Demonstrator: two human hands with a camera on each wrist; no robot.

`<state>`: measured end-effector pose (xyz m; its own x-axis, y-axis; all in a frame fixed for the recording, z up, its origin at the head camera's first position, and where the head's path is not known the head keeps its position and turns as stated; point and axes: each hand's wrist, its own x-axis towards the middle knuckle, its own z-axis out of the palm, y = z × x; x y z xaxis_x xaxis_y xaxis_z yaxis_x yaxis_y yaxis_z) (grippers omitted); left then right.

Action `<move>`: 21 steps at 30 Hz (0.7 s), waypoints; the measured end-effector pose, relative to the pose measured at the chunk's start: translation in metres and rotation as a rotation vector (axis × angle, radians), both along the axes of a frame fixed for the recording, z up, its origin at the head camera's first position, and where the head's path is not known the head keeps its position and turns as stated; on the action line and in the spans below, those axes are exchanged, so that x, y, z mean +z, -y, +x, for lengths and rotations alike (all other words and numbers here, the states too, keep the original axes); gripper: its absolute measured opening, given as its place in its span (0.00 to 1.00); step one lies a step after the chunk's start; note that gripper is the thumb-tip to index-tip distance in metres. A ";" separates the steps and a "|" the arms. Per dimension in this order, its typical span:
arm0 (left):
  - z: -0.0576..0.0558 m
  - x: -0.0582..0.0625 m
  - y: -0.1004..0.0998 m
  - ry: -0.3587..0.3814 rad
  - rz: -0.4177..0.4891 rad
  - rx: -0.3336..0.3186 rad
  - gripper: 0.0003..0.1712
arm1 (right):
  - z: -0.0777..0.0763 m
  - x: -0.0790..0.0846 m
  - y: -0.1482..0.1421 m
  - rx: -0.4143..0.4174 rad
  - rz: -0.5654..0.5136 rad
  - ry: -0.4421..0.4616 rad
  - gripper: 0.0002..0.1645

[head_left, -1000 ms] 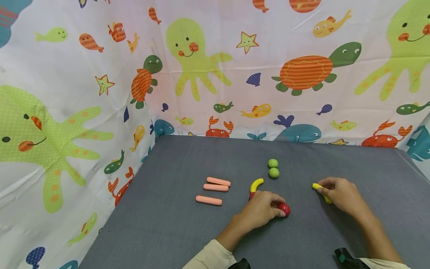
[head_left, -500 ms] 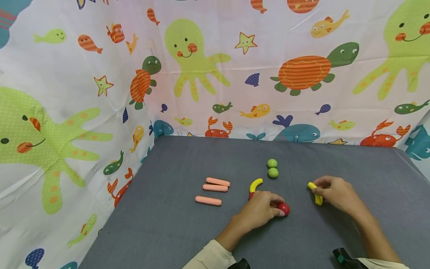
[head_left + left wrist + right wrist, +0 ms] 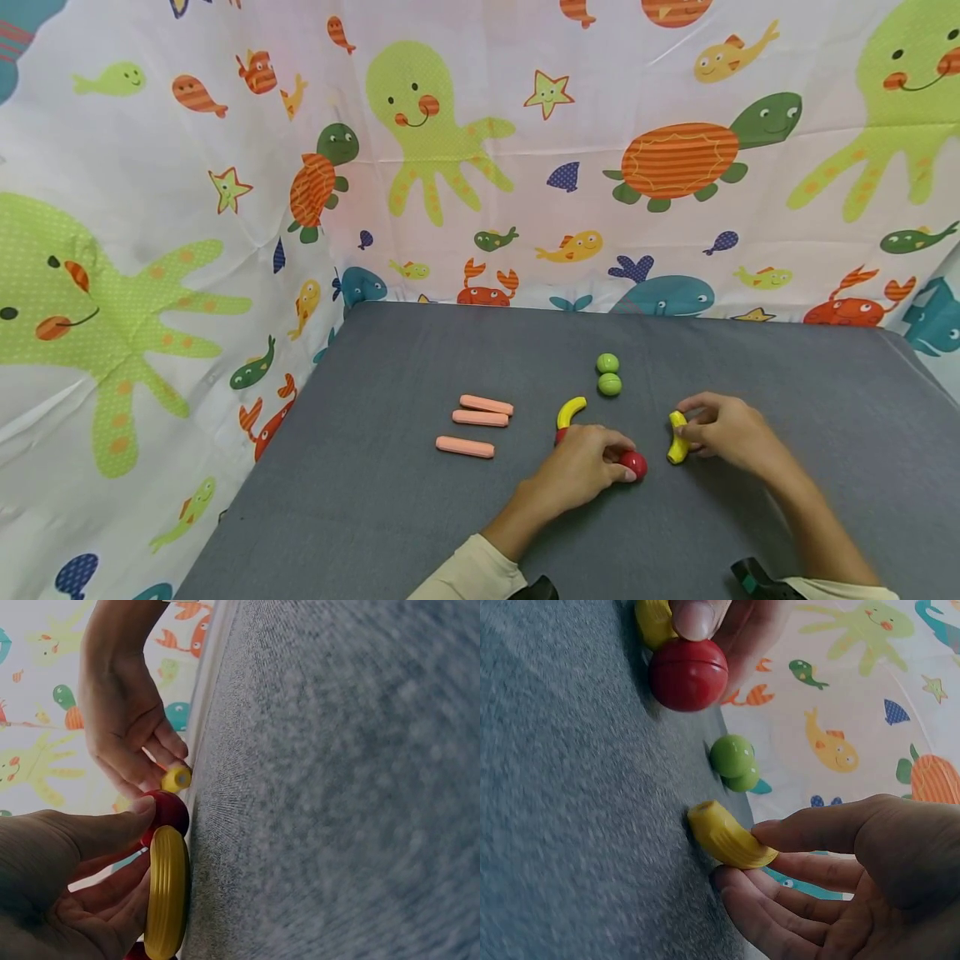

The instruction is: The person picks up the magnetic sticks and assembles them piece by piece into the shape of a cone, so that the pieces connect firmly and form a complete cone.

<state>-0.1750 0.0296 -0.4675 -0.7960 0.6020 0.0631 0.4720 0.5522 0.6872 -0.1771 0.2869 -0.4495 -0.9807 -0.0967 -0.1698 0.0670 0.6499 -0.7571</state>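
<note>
My left hand point(image 3: 588, 467) pinches a round red toy fruit point(image 3: 633, 465) with a groove around it, down at the table. Beside that hand lie a yellow toy banana point(image 3: 572, 411) and another red piece point(image 3: 561, 435), mostly hidden by the hand. In the left wrist view, a yellow banana point(image 3: 166, 892) lies right by the red fruit point(image 3: 171, 814); whether it is the same banana I cannot tell. My right hand point(image 3: 731, 429) holds a second toy banana point(image 3: 678, 437) between thumb and fingers, nearly upright from overhead. Its cut-looking end point(image 3: 705, 810) shows in the right wrist view.
Several pink toy sausages point(image 3: 465, 447) lie left of the left hand on the grey cloth-covered table point(image 3: 360, 517). Two round green toy fruits point(image 3: 609, 383) sit farther back, touching. A sheet point(image 3: 480, 167) printed with sea animals hangs behind and to the left.
My right hand has moved left with the banana, toward the red fruit, and turned the banana more upright in view. The left hand stays put.
</note>
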 end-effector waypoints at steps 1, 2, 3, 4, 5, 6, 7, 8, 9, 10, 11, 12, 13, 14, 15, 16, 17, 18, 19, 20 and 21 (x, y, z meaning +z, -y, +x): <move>0.000 0.000 0.000 -0.002 0.001 -0.001 0.17 | 0.000 0.000 0.002 -0.001 -0.018 0.009 0.25; 0.000 0.000 0.000 -0.004 0.003 -0.001 0.16 | 0.000 0.000 0.003 -0.001 -0.037 0.017 0.26; 0.000 0.000 0.000 -0.009 0.001 -0.002 0.16 | 0.000 0.000 0.005 -0.001 -0.058 0.025 0.26; 0.000 0.000 0.000 -0.013 -0.001 -0.002 0.16 | 0.000 0.000 0.006 0.002 -0.081 0.032 0.26; 0.000 0.000 0.000 -0.017 -0.004 -0.002 0.16 | 0.000 0.000 0.008 0.003 -0.102 0.043 0.27; 0.000 0.000 0.000 -0.020 -0.007 -0.002 0.16 | 0.000 0.000 0.009 0.004 -0.122 0.053 0.27; 0.000 0.000 0.000 -0.021 -0.009 -0.002 0.16 | 0.000 0.000 0.010 0.006 -0.137 0.062 0.28; 0.000 0.001 0.000 -0.024 -0.013 -0.001 0.16 | 0.000 0.000 0.011 0.010 -0.155 0.070 0.29; 0.000 0.001 0.000 -0.026 -0.017 -0.001 0.16 | 0.000 0.001 0.012 0.016 -0.167 0.076 0.30; 0.000 0.001 -0.001 -0.026 -0.019 0.000 0.16 | 0.000 0.001 0.013 0.022 -0.176 0.079 0.30; 0.000 0.001 -0.001 -0.023 -0.020 0.001 0.16 | 0.000 0.001 0.014 0.025 -0.180 0.084 0.30; 0.000 0.001 -0.001 -0.021 -0.021 0.001 0.16 | 0.000 0.001 0.014 0.028 -0.184 0.088 0.31; 0.000 0.001 -0.001 -0.020 -0.022 0.001 0.16 | 0.001 0.001 0.015 0.031 -0.186 0.093 0.31; 0.000 0.002 -0.001 -0.020 -0.025 0.003 0.16 | 0.001 0.000 0.015 0.033 -0.188 0.099 0.31; 0.000 0.002 -0.001 -0.021 -0.027 0.002 0.16 | 0.001 0.000 0.016 0.036 -0.189 0.104 0.31; 0.000 0.002 -0.001 -0.023 -0.029 0.001 0.16 | 0.001 0.000 0.016 0.039 -0.191 0.110 0.31; 0.000 0.002 -0.001 -0.023 -0.029 0.000 0.16 | 0.001 0.000 0.017 0.041 -0.193 0.117 0.31; 0.001 0.002 -0.002 -0.022 -0.028 -0.001 0.16 | 0.001 -0.001 0.017 0.042 -0.196 0.123 0.31; 0.001 0.002 -0.002 -0.024 -0.028 -0.002 0.16 | 0.001 -0.001 0.017 0.048 -0.197 0.127 0.31; 0.001 0.001 -0.002 -0.026 -0.026 -0.003 0.16 | 0.001 -0.001 0.017 0.052 -0.200 0.131 0.31; 0.001 0.001 -0.002 -0.028 -0.026 -0.004 0.16 | 0.001 -0.001 0.018 0.055 -0.201 0.134 0.31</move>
<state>-0.1739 0.0311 -0.4663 -0.7917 0.6069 0.0699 0.4933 0.5677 0.6590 -0.1758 0.2694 -0.4509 -0.9432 -0.1943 -0.2696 0.1440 0.4922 -0.8585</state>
